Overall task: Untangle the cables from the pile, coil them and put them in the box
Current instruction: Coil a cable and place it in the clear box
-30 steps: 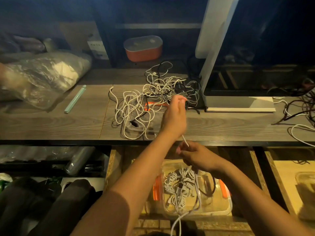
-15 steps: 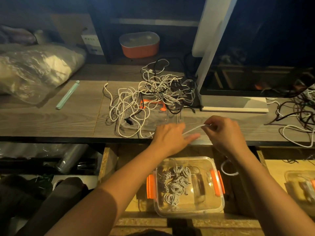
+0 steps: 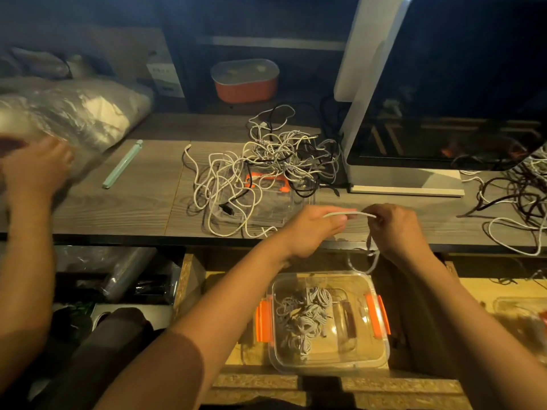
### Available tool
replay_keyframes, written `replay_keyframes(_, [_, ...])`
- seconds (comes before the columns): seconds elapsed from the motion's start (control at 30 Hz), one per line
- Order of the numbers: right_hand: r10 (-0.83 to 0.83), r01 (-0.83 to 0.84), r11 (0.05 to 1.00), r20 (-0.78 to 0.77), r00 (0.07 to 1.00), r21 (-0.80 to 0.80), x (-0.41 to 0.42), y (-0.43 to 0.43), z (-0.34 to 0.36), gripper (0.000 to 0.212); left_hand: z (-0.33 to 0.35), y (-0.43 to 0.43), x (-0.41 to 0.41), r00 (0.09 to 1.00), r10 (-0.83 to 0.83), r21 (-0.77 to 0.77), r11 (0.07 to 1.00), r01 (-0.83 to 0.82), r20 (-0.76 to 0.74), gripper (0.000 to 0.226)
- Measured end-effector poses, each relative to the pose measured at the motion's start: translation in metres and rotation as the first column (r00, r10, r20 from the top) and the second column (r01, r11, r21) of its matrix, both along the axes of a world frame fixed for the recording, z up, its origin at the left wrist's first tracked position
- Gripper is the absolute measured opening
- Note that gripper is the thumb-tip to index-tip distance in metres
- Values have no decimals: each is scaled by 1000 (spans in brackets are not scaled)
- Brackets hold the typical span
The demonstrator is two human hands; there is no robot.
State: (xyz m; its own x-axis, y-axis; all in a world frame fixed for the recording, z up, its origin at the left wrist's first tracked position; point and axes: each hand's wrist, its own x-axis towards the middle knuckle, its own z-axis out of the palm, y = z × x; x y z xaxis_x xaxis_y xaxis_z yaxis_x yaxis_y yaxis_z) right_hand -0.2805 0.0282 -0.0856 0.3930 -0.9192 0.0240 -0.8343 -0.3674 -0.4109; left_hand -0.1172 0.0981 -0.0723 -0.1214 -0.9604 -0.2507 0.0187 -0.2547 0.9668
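A tangled pile of white and black cables [image 3: 266, 164] lies on the wooden desk [image 3: 118, 208], partly over a clear lid with orange clips [image 3: 266, 182]. At the desk's front edge my left hand [image 3: 313, 229] and my right hand [image 3: 396, 229] each pinch one white cable [image 3: 349, 214], which is stretched short between them. Its slack hangs in a loop [image 3: 367, 258] below my right hand. Beneath the hands, a clear box with orange clips [image 3: 381, 315] sits in an open drawer and holds several coiled white cables [image 3: 305, 315].
Another person's hand [image 3: 35, 170] touches a plastic bag [image 3: 77, 113] at the far left. A mint-green pen [image 3: 122, 164] lies on the desk. A monitor [image 3: 444, 93] stands at the right, with a second cable tangle [image 3: 521, 199] beside it. An orange container [image 3: 245, 81] sits behind.
My left hand came down from above the pile and my right hand rose from the box. Both now hold the cable at the desk edge. Another person's arm has come in at the left.
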Motion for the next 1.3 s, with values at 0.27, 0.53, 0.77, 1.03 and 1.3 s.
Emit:
replay_keyframes(0.27, [113,-175,855,154,982,488,40,42,-2,10,8,-16,-6,651,524,187,836,-515,-550,22])
replay_keyframes(0.53, [145,-289,640,257,955,712,63,56,25,21,-13,-36,30,434,649,-500,759,-417,625,25])
replay_keyframes(0.77, [313,-287,835,25,950,470,37,33,31,22,-38,-42,42,273,389,-320,910,-265,880,25])
replay_keyframes(1.03, [150,-224,884,204,967,411,4,-4,32,12,-37,-35,37,592,-127,-23,971,239,796,52])
replay_keyframes(1.3, [430,-318,857,-224,875,405,5,-18,23,18,-45,-24,48,673,-288,197,958,210,681,24])
